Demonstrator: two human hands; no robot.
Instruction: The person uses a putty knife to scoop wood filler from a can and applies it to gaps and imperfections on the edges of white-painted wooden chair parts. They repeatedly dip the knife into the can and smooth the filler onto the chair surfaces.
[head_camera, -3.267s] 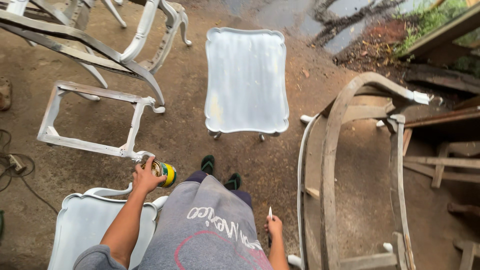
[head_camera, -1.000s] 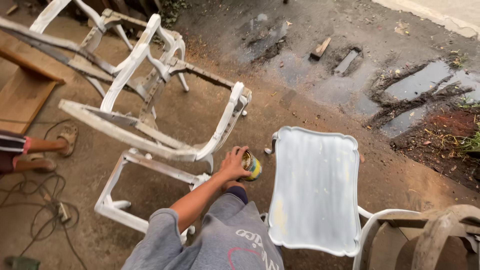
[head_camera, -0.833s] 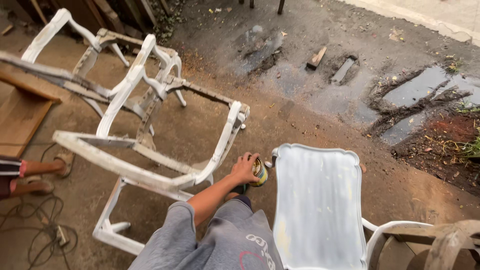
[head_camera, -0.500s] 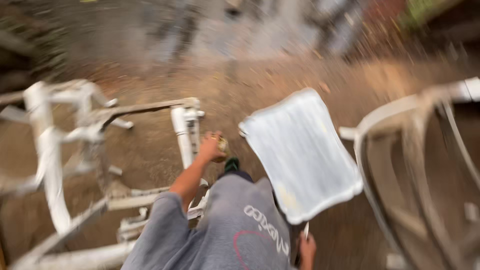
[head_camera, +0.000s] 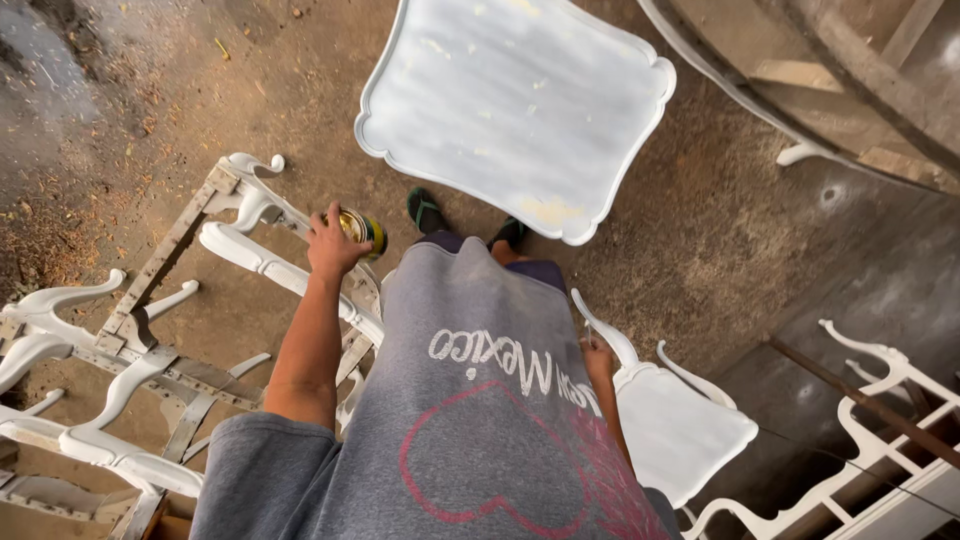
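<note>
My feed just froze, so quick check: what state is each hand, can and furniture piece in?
Left hand: gripping small yellow-green can, can upright.
Right hand: closed on thin tool, unclear.
White scalloped tabletop: standing, coated, patchy.
White carved chair frame: lying on dirt floor.

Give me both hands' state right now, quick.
Left hand: closed around a small round can.
Right hand: closed on a thin tool; what kind cannot be told.
</note>
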